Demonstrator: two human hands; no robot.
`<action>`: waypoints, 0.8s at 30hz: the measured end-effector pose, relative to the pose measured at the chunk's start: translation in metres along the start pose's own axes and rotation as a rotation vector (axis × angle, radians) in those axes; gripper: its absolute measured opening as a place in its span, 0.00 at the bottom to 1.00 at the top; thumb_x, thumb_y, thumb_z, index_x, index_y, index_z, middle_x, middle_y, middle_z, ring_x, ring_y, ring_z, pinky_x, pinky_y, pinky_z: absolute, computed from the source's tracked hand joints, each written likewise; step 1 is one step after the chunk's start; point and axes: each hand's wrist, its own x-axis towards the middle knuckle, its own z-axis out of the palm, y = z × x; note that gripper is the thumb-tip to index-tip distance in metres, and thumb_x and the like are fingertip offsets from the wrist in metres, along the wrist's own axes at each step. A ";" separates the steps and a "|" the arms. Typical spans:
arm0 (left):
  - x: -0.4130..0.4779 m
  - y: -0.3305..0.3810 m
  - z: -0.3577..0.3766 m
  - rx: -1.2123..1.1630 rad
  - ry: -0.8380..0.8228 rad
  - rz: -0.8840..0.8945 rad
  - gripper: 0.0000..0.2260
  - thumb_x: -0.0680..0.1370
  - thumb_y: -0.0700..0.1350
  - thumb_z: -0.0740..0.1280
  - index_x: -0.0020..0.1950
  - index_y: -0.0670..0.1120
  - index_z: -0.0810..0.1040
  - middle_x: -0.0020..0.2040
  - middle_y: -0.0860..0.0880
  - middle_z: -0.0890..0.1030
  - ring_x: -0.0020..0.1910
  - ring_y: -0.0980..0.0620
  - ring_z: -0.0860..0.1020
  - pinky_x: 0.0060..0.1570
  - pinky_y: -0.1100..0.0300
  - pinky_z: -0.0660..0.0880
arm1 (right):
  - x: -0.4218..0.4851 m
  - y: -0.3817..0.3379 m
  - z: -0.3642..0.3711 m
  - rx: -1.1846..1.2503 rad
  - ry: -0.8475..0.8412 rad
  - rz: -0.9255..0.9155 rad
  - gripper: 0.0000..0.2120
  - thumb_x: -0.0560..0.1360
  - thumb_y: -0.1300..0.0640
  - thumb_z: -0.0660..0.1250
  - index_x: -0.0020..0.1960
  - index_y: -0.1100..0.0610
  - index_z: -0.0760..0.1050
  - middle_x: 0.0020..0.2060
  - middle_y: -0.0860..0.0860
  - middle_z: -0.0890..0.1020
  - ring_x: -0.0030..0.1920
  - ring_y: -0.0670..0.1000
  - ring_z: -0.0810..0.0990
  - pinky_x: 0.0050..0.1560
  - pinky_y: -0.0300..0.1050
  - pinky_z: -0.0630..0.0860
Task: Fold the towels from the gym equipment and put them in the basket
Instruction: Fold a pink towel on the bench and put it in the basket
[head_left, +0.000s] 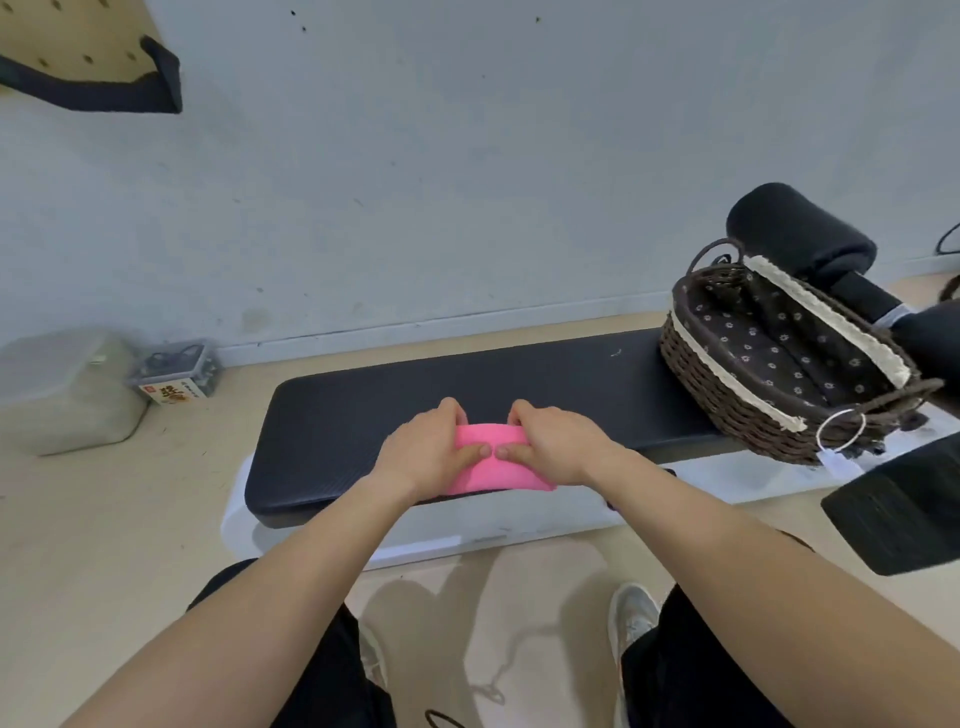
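The left hand (426, 449) and the right hand (563, 441) each have the grip closed on the folded pink towel (496, 475), thumbs on top, on the black padded worktop (358, 410), the wicker basket (698, 366) on its right end, pale wall (467, 182) behind.

The towel (498, 475) is matt cloth, lying on the matt black, finely ribbed padding of the desk (353, 415). At three o'clock the basket (727, 400) is rough wicker lined with dotted cloth; at nine o'clock a box (67, 395) is cloudy plastic.
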 end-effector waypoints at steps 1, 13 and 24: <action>0.002 0.011 -0.008 -0.105 -0.010 0.011 0.18 0.75 0.62 0.68 0.56 0.52 0.71 0.49 0.55 0.78 0.48 0.53 0.77 0.52 0.52 0.75 | -0.009 0.008 -0.014 0.068 -0.005 0.020 0.20 0.76 0.35 0.64 0.57 0.50 0.70 0.50 0.48 0.80 0.49 0.51 0.78 0.47 0.50 0.76; 0.105 0.223 -0.033 -0.578 0.117 0.177 0.19 0.73 0.60 0.73 0.54 0.49 0.74 0.50 0.53 0.78 0.48 0.52 0.77 0.44 0.57 0.71 | -0.102 0.178 -0.181 0.960 0.433 0.283 0.19 0.72 0.61 0.76 0.60 0.57 0.74 0.54 0.61 0.80 0.53 0.60 0.84 0.48 0.52 0.84; 0.186 0.324 0.010 -0.175 -0.225 0.371 0.15 0.71 0.48 0.74 0.53 0.50 0.72 0.47 0.52 0.78 0.44 0.52 0.75 0.44 0.55 0.73 | -0.068 0.293 -0.202 -0.072 0.199 0.405 0.18 0.75 0.55 0.68 0.64 0.47 0.74 0.50 0.47 0.80 0.48 0.50 0.76 0.47 0.45 0.72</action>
